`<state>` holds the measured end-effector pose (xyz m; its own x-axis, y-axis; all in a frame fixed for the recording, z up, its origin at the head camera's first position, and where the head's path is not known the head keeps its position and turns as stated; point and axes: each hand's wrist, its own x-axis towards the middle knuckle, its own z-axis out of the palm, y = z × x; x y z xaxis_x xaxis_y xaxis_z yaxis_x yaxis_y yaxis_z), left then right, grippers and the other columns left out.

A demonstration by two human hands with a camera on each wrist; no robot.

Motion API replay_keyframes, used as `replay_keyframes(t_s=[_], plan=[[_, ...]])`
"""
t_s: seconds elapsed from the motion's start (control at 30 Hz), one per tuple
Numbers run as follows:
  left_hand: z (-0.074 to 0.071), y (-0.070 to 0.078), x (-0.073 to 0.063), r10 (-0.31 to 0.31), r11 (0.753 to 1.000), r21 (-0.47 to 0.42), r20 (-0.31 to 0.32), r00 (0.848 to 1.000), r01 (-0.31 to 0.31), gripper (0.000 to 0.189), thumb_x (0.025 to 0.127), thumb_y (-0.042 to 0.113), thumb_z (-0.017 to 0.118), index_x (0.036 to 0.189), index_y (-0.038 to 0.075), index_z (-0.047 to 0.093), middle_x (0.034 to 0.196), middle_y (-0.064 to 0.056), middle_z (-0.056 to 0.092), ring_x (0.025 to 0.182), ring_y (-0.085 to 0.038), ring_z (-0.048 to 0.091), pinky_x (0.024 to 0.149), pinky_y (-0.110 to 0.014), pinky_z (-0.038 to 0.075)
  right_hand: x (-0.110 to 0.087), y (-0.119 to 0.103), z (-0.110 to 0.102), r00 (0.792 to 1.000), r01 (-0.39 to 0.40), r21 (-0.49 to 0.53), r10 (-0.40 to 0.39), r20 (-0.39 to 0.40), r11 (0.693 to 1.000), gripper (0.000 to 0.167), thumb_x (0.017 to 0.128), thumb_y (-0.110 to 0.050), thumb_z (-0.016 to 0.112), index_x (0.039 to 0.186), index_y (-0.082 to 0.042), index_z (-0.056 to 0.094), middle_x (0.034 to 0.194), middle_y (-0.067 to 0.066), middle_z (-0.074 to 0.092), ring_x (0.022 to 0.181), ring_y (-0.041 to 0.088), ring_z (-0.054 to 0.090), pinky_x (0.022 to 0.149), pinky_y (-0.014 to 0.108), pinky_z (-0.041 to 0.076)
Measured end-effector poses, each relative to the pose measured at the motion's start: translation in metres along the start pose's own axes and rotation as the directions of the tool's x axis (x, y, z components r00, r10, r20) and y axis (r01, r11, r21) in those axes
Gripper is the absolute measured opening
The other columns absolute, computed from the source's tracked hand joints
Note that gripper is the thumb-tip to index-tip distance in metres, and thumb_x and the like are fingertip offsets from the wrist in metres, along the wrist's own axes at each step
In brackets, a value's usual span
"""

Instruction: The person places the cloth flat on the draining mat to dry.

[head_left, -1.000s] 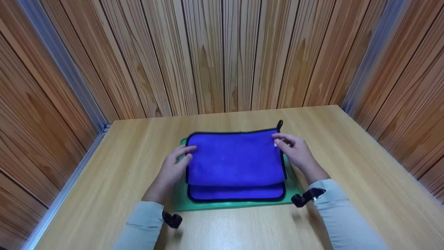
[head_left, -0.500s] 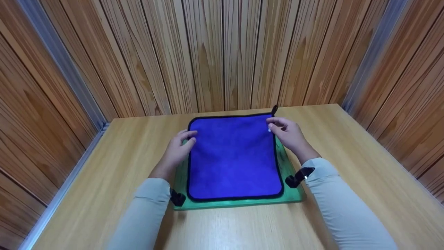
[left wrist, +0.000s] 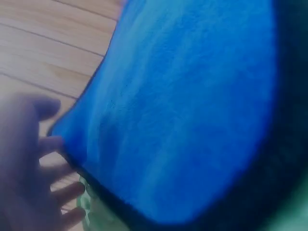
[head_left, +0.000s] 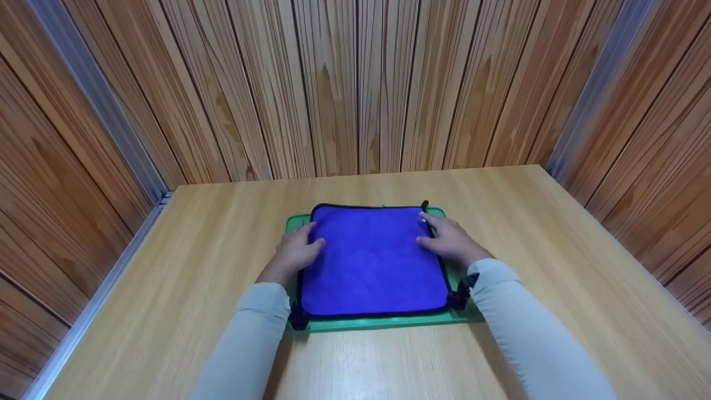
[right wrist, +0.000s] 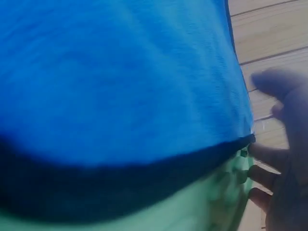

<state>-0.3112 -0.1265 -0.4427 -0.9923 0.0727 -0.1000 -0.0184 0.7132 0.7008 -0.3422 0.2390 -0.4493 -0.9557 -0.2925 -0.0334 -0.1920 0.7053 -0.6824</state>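
Observation:
A blue cloth (head_left: 375,261) with black edging lies spread over a green board (head_left: 377,322). A black loop (head_left: 425,205) sticks out at its far right corner. My left hand (head_left: 294,253) is at the cloth's far left side, thumb apart from the fingers. In the left wrist view, fingertips of the left hand (left wrist: 29,163) are right at the cloth's edge. My right hand (head_left: 450,239) is at the far right side, below the loop, its thumb spread from the fingers. The right wrist view has the right hand (right wrist: 286,144) with fingertips by the black edging.
The board rests on a light wooden table (head_left: 183,266). Behind the table's far edge rises a wood-plank wall (head_left: 355,89), with panelled walls at both sides. Each sleeve cuff carries a small black camera (head_left: 298,318) above the board's near corners.
The cloth, first folded over with its top part raised in both hands, has been unfolded and lowered flat on the board. Both hands came down and inward, and their thumbs have parted from the fingers.

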Motion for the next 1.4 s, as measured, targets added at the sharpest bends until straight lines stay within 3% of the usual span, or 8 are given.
replay_keyframes(t_s=[0.13,0.37,0.5,0.6,0.7,0.9,1.2,1.4], plan=[[0.001,-0.001,-0.013,-0.013,0.997,0.072,0.005,1.000,0.012,0.059,0.103,0.032,0.055,0.157,0.015,0.038,0.157,-0.014,0.041,0.147,-0.038,0.029,0.118,-0.058,0.023,-0.018,0.004,0.003,1.000,0.023,-0.050,-0.023,0.004,0.998,0.067,0.101,-0.030,0.061,0.159,-0.013,0.033,0.161,0.020,0.033,0.149,0.042,0.025,0.118,0.060,0.024],[0.001,0.001,-0.047,0.004,0.999,0.054,0.040,0.999,-0.006,0.047,0.100,0.030,0.061,0.146,0.021,0.054,0.143,-0.010,0.055,0.129,-0.031,0.046,0.103,-0.052,0.046,-0.060,0.000,0.002,1.000,0.009,-0.013,-0.009,-0.010,1.000,0.059,0.100,-0.026,0.064,0.154,-0.018,0.043,0.148,0.018,0.046,0.140,0.039,0.039,0.113,0.062,0.032],[0.001,-0.002,-0.067,0.076,0.995,0.050,0.097,0.992,-0.081,0.034,0.100,0.024,0.063,0.134,0.021,0.063,0.133,-0.008,0.061,0.114,-0.027,0.054,0.091,-0.046,0.050,-0.079,0.001,0.008,0.998,0.051,-0.010,-0.051,-0.024,0.999,0.051,0.098,-0.025,0.067,0.147,-0.018,0.052,0.115,0.012,0.058,0.105,0.029,0.055,0.089,0.045,0.049],[0.003,-0.006,-0.080,0.117,0.991,0.045,0.133,0.984,-0.124,0.029,0.099,0.020,0.065,0.128,0.020,0.066,0.130,-0.004,0.064,0.109,-0.024,0.057,0.089,-0.043,0.052,-0.092,0.003,0.015,0.994,0.103,0.012,-0.104,0.023,0.995,0.045,0.097,-0.023,0.069,0.140,-0.017,0.057,0.092,0.006,0.053,0.081,0.022,0.051,0.068,0.033,0.044],[0.005,-0.011,-0.089,0.144,0.984,0.081,0.137,0.980,-0.156,0.026,0.099,0.018,0.066,0.124,0.020,0.068,0.127,-0.002,0.066,0.115,-0.027,0.056,0.095,-0.048,0.048,-0.102,0.007,0.020,0.992,0.120,0.023,-0.121,0.039,0.992,0.039,0.097,-0.021,0.069,0.134,-0.019,0.060,0.082,0.001,0.046,0.074,0.018,0.046,0.060,0.028,0.038],[0.004,-0.022,-0.097,0.167,0.977,0.113,0.111,0.980,-0.179,0.022,0.098,0.019,0.069,0.119,0.022,0.071,0.124,0.000,0.069,0.123,-0.032,0.051,0.107,-0.058,0.032,-0.109,0.012,0.020,0.990,0.132,0.077,-0.135,0.034,0.988,0.032,0.098,-0.021,0.068,0.130,-0.022,0.062,0.085,0.000,0.044,0.080,0.021,0.047,0.066,0.028,0.037],[-0.004,-0.027,-0.104,0.147,0.982,0.090,0.167,0.975,-0.164,0.022,0.095,0.026,0.072,0.117,0.028,0.071,0.119,0.004,0.066,0.123,-0.034,0.042,0.104,-0.055,0.034,-0.112,0.015,0.015,0.981,0.143,0.016,-0.144,0.131,0.990,0.032,0.098,-0.032,0.068,0.130,-0.027,0.061,0.105,0.003,0.054,0.101,0.025,0.049,0.082,0.038,0.039],[-0.006,-0.027,-0.104,0.116,0.986,0.097,0.186,0.976,-0.136,0.029,0.093,0.031,0.074,0.121,0.030,0.069,0.110,0.002,0.064,0.123,-0.035,0.040,0.104,-0.056,0.030,-0.111,0.015,0.016,0.981,0.177,-0.013,-0.176,0.078,0.984,0.037,0.097,-0.029,0.070,0.131,-0.020,0.061,0.087,-0.001,0.050,0.080,0.018,0.050,0.068,0.028,0.040]])
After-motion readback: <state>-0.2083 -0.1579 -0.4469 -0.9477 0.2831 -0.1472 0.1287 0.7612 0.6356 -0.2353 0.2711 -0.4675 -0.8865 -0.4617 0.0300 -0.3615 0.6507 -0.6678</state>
